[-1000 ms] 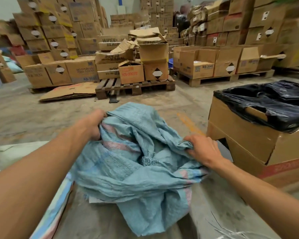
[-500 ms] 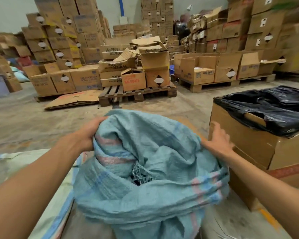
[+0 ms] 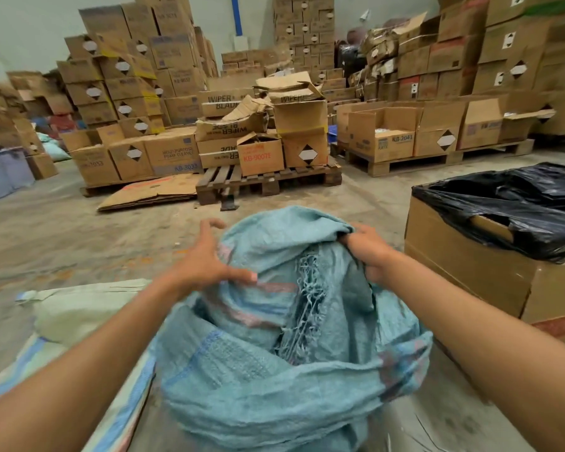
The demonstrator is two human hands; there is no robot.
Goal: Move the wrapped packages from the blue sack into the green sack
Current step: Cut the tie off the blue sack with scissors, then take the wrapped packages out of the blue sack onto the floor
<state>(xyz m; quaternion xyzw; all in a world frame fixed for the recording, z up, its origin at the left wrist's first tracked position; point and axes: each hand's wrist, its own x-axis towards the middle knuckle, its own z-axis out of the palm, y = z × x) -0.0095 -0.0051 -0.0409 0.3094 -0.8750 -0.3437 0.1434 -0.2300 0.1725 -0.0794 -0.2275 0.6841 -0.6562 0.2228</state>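
1. Blue sack [image 3: 274, 363]: stands slumped between the arms, mouth crumpled; no packages visible inside.
2. Right hand [image 3: 367, 252]: fingers curled, gripping the far rim.
3. Left hand [image 3: 206, 259]: fingers spread wide, thumb touching the cloth.
4. Green sack [image 3: 79, 308]: lies just left.
5. Advice: grip both rims, pull apart evenly to expose contents.

Warehouse: stacked cartons [image 3: 173, 154], pallets [image 3: 268, 181]

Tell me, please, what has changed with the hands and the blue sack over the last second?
The left hand has let go of the blue sack and now hovers open beside its rim. The sack has been pulled up taller. The right hand still grips the rim; the green sack lies unmoved.
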